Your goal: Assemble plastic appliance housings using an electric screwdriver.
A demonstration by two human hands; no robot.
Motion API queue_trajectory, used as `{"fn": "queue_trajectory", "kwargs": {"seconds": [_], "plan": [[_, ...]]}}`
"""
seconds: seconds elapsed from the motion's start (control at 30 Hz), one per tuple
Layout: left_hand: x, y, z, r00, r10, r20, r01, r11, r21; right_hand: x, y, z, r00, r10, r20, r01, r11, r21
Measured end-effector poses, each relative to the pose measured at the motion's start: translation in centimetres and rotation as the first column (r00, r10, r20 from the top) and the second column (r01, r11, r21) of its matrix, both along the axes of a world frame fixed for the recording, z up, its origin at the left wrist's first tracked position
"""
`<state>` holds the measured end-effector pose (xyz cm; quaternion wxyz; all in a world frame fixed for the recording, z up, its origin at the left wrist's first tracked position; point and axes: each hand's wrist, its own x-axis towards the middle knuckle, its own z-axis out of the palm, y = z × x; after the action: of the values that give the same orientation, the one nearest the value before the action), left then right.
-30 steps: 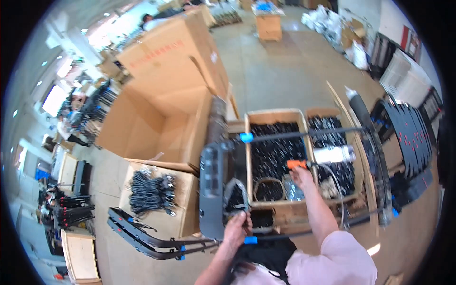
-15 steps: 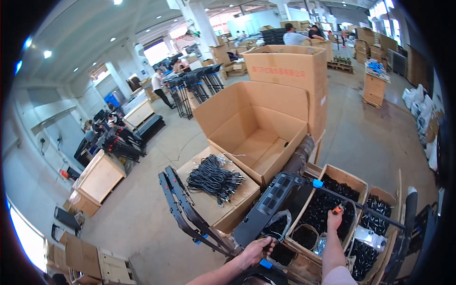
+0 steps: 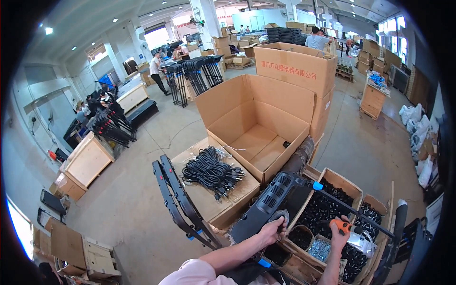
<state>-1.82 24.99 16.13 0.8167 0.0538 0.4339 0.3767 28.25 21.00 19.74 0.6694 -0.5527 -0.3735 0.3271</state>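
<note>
An orange and black electric screwdriver (image 3: 343, 226) is gripped in my right hand (image 3: 338, 233), over a wooden bin of small black parts (image 3: 327, 202). The tool points left. My left hand (image 3: 274, 230) is closed by the near end of a black vented housing (image 3: 275, 194); a greyish piece shows at its fingertips, and what the fingers hold is hidden. A black bar with a blue end (image 3: 351, 206) crosses above the bins. Silver screws (image 3: 319, 249) lie in a small compartment between my hands.
Bundled black cables (image 3: 213, 172) lie on a carton left of the housing. A large cardboard box (image 3: 259, 137) stands ahead. Two black legs (image 3: 183, 202) rise at the left. A bin of dark parts (image 3: 354, 263) and a clear plastic bag (image 3: 363, 243) are at the right.
My right hand has come nearer with the screwdriver, which now points left. My left hand has moved forward and right, closer to the housing. The view has shifted slightly.
</note>
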Motion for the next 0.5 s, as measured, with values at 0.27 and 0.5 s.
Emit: {"fn": "queue_trajectory", "kwargs": {"seconds": [0.27, 0.5], "plan": [[5.0, 4.0, -0.4, 0.979, -0.124, 0.159, 0.122, 0.992, 0.019, -10.1, -1.5, 6.7, 0.996, 0.074, -0.041, -0.072, 0.997, 0.042], [2.8, 6.3, -1.4, 0.952, 0.015, 0.306, 0.028, 0.991, -0.134, -13.6, 0.9, 5.9, 0.996, 0.083, -0.024, -0.083, 0.996, -0.016]]}}
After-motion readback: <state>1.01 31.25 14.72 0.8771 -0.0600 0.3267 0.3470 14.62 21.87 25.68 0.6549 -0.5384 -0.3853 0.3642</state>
